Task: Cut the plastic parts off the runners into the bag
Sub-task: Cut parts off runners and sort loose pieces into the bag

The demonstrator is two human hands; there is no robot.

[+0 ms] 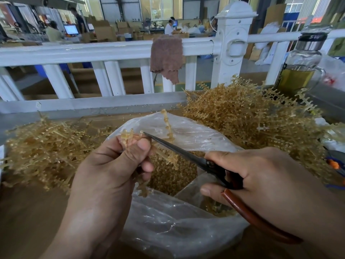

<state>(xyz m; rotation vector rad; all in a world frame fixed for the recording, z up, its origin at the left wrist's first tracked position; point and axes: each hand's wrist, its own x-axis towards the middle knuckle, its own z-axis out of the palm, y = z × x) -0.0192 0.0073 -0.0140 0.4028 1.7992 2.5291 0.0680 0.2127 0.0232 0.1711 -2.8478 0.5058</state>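
Holding scissors at runner over bag

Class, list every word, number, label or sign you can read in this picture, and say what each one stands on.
No text here can be read.
Small sticker on the white railing: too small to read.
Monitor screen in the background: blurred.
Red print on the clear plastic beside the glass bottle: blurred.
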